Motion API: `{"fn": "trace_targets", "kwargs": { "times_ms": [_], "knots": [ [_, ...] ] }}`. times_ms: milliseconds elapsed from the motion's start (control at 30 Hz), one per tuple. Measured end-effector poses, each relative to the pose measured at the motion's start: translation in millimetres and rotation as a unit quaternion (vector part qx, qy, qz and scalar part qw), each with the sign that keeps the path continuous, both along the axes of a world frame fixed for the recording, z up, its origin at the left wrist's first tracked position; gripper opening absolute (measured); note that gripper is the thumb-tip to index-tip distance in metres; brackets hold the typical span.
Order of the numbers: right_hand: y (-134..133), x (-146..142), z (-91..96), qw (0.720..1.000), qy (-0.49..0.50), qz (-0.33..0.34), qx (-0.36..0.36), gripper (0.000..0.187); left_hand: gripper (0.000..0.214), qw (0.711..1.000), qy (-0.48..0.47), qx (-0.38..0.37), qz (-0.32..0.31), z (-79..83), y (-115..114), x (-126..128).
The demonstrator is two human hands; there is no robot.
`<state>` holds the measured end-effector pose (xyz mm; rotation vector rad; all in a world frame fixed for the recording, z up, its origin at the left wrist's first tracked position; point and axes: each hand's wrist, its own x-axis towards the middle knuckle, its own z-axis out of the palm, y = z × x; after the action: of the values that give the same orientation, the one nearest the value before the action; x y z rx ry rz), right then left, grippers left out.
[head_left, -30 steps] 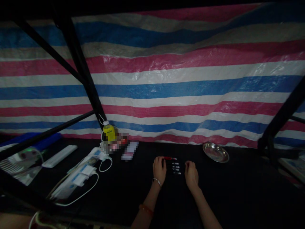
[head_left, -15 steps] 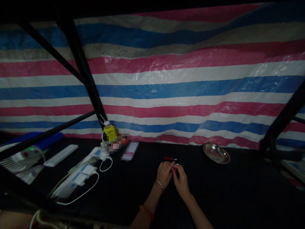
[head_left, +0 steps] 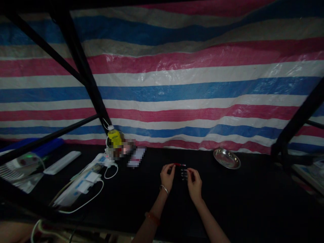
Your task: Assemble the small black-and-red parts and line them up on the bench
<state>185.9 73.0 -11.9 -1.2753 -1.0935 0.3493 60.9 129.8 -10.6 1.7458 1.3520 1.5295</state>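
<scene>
On the black table (head_left: 235, 195), my left hand (head_left: 167, 176) pinches the left end of a slim red piece with a silvery tip (head_left: 179, 164). Its exact kind is too small to tell. To the right, my right hand (head_left: 194, 184) has its thumb and fingers closed together, and what they hold, if anything, is hidden. Several small shiny metal pieces (head_left: 184, 173) lie in the gap between both hands, close to the right fingertips.
A round metal dish (head_left: 227, 158) stands to the right. At left are power strips (head_left: 81, 185) with white cables, a yellow-labelled bottle (head_left: 115, 138) and a long white box (head_left: 62, 162). Black frame posts (head_left: 88, 82) and a striped tarp (head_left: 177, 91) border the table.
My hands, together before, have moved apart. The left has gone up and left to the slim red piece; the right has shifted slightly right, exposing the small metal pieces.
</scene>
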Motion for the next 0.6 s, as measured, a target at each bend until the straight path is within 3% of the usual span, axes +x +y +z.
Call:
{"fn": "trace_targets", "kwargs": {
  "times_ms": [100,167,367,600],
  "knots": [
    [1.7,6.5,-3.1,0.997,0.07,-0.037,-0.014,0.033,0.035,0.991,-0.106,-0.056,0.062,0.6,7.2,-11.0],
    [2.7,8.7,-4.5,0.992,0.112,-0.044,-0.027,0.036,0.036,0.989,-0.117,-0.069,0.066,2.7,6.3,-20.8],
    [3.1,5.5,-3.7,0.979,0.199,-0.027,-0.02,0.037,0.024,0.991,0.015,-0.115,-0.064,7.7,-26.4,-49.9],
    [1.8,1.2,-3.7,0.968,0.249,0.026,-0.033,0.037,0.019,0.975,0.131,-0.129,-0.123,3.1,-56.0,-59.6]
  ]
}}
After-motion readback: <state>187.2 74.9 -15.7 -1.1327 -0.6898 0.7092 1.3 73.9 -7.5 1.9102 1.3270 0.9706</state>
